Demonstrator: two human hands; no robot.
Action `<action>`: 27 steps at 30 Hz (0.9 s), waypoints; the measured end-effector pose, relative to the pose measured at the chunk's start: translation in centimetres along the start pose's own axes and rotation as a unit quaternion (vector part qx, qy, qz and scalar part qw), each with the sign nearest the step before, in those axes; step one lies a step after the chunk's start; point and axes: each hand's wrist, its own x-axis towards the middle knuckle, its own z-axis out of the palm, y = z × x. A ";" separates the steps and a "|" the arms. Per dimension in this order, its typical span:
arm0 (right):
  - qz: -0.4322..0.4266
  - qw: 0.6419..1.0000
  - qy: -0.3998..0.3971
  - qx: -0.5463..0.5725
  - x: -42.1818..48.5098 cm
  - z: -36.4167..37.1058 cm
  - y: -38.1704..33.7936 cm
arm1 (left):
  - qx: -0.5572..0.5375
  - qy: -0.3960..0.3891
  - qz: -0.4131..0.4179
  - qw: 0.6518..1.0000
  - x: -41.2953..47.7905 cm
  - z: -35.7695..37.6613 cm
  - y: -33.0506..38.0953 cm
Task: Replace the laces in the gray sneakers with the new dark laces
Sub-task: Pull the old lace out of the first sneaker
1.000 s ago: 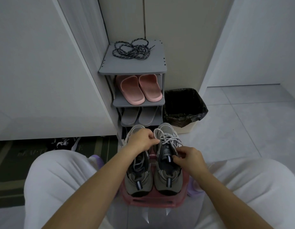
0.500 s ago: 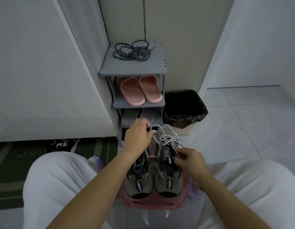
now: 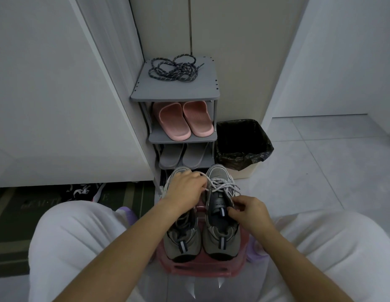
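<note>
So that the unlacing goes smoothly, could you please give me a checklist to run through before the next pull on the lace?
1. Left hand pinches the pale lace: ok.
2. Right hand steadies that sneaker at its tongue: ok.
3. That sneaker and the other sneaker sit on the pink stool: ok.
4. Pale lace free of the eyelets: not ok, it is threaded through them.
5. Dark laces ready on the rack's top shelf: ok.
6. Other sneaker's lacing: cannot tell, mostly covered.
</note>
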 end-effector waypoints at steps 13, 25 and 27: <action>-0.008 1.000 -0.005 -0.005 0.1 -0.1 0.0 | -0.009 -0.022 -0.014 1.000 0.1 -0.4 0.2; -0.002 1.000 -0.004 0.002 0.0 -0.2 -0.2 | 0.023 -0.015 -0.121 0.992 -0.2 -1.4 -3.0; -0.003 1.000 -0.006 -0.003 0.1 -0.3 -0.2 | 0.028 -0.028 -0.109 0.993 -0.4 -1.3 -2.6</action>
